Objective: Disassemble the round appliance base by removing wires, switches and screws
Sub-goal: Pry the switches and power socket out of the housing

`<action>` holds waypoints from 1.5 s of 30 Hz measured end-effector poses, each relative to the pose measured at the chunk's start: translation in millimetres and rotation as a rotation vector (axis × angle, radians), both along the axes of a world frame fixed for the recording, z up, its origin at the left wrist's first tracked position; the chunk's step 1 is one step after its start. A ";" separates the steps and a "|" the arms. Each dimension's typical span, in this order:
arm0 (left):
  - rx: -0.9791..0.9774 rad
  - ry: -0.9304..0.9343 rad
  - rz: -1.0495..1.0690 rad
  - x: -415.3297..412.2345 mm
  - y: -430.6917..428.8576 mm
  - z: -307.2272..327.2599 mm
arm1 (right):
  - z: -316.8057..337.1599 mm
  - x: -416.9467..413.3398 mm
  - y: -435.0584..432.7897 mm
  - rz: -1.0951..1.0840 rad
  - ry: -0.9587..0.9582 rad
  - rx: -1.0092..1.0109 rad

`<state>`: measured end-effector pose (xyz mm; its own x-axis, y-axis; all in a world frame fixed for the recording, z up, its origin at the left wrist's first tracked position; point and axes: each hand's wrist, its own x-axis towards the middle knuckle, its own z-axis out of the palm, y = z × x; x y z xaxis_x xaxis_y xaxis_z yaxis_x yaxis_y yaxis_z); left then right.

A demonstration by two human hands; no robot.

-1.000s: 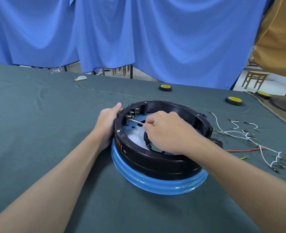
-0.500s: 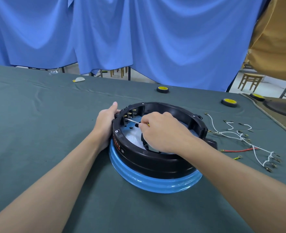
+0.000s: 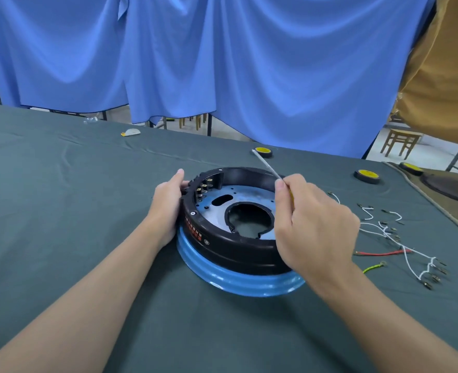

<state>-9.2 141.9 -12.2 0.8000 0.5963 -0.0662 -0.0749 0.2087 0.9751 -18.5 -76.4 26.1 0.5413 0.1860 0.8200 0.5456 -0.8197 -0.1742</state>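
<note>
The round appliance base [image 3: 238, 238] lies flat on the green-covered worktop [image 3: 60, 211], open side up, with its black ring sitting on a blue ring and a metal plate with a large round hole inside. The left hand [image 3: 168, 208] grips the base's left rim, thumb on top and fingers curled round the outer wall, just beside the switch terminals [image 3: 203, 188] on the inner wall. The right hand [image 3: 314, 227] hovers over the right rim and pinches a screwdriver [image 3: 266, 164]. Its thin shaft slants up and away to the left, with the tip lifted clear above the far rim. Loose wires [image 3: 389, 232] lie spread near the base on its right. Bare cloth runs wide to the left and toward the near edge. Two yellow rolls [image 3: 367, 175] sit by the far edge.
</note>
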 end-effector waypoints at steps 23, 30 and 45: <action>0.193 0.115 0.288 0.8 3.6 4.4 | -21.6 28.9 1.5 -0.012 0.425 0.289; 0.344 0.195 0.347 1.5 -0.9 0.7 | -17.1 45.8 6.0 -0.013 0.514 0.270; 0.506 0.227 0.203 4.9 4.9 1.1 | -30.1 -34.2 20.9 0.376 0.567 -0.334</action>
<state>-4.3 146.8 -11.1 0.6655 0.7382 0.1105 0.1576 -0.2836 0.9459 -52.7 -55.4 -4.0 0.7143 0.6307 0.3031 0.6996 -0.6546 -0.2865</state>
